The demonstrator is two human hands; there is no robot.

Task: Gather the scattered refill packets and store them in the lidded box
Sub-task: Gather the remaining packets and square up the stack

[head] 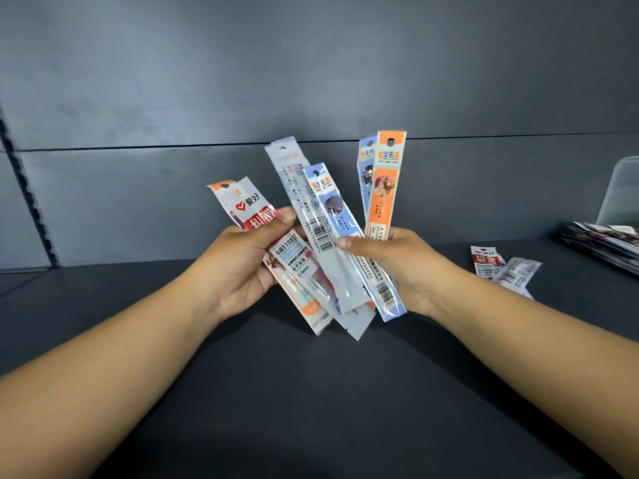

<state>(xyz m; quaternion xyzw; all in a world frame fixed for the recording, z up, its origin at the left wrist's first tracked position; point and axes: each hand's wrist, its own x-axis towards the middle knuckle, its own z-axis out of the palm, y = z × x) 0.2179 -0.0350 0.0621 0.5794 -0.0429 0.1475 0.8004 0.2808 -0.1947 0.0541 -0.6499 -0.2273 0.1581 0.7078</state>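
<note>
Holding a fanned-out bunch of refill packets (321, 236) up over the dark table (311, 392), the person has both hands wrapped around it. The left hand (242, 267) grips the red-and-white ones with its thumb pressed on top, and the right hand (397, 267) pinches the blue and orange ones. Two more packets (501, 267) lie flat on the table off to the right. Past those sits a clear plastic box (620, 195) at the frame edge, with a messy stack of packets (601, 242) in front of it; can't tell what's inside the box.
</note>
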